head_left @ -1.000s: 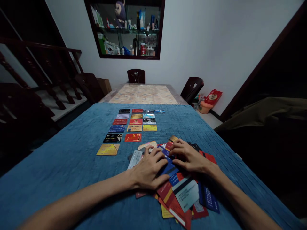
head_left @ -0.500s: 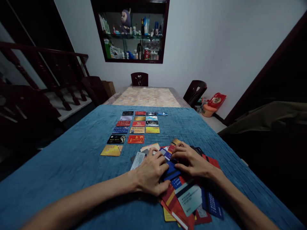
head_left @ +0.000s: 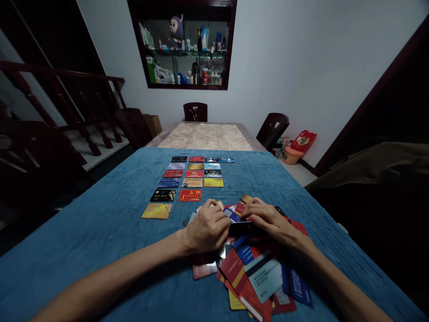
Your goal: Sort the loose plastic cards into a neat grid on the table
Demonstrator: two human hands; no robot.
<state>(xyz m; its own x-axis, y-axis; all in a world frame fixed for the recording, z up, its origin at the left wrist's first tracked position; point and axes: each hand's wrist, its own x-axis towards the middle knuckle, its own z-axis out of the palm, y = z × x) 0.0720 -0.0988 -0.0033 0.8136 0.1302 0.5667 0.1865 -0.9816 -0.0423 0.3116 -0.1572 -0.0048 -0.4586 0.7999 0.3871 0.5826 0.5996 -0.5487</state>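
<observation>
Between my two hands a dark card [head_left: 240, 228] is tilted up on edge over a loose pile of cards. My left hand [head_left: 209, 227] pinches its left end, fingers curled. At its right end are the curled fingers of my right hand [head_left: 268, 219]. Below them in the pile lie a pale card with a dark stripe [head_left: 264, 275], a dark blue card [head_left: 296, 286] and several red ones. Left of the pile, cards lie flat in rows, among them a yellow card [head_left: 156, 211], a black card [head_left: 163, 195] and a red card [head_left: 190, 195].
A blue cloth [head_left: 83, 237] covers the near part of the table. Beyond it shows a patterned tabletop [head_left: 208, 134]. Dark chairs [head_left: 273, 129] stand around the far end, and dark fabric [head_left: 372, 165] hangs at the right.
The blue card that lay flat under my hands is now raised on edge between them. My left hand has closed on it, and cards below have shifted, uncovering a pinkish-red one.
</observation>
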